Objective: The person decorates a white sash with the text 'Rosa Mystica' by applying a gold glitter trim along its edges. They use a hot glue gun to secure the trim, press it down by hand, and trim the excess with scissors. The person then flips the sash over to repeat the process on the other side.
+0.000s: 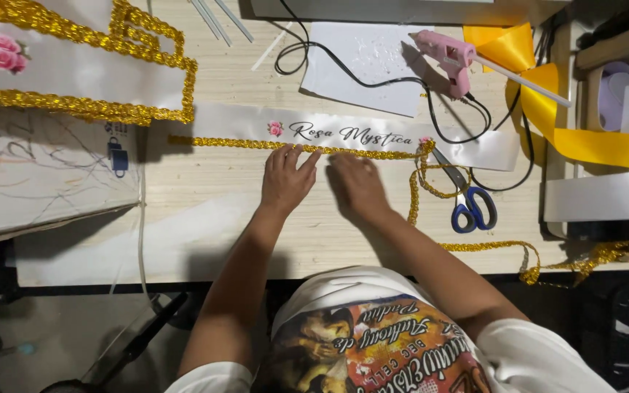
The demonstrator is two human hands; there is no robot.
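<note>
A white satin ribbon (373,129) with a small pink rose and dark script lies across the wooden table. Gold braided trim (242,143) runs along its near edge. My left hand (287,178) lies flat with fingers spread, its fingertips pressing the trim near the ribbon's middle. My right hand (358,182) lies flat beside it, fingers pressing the trim further right. Neither hand grips anything. The loose end of the trim (420,191) curls down past my right hand and trails off to the right.
Blue-handled scissors (471,200) lie right of my right hand. A pink glue gun (449,57) with a black cord rests on white paper (369,65) at the back. Yellow ribbon (569,124) lies at right. A gold-trimmed white sash (74,73) lies at far left.
</note>
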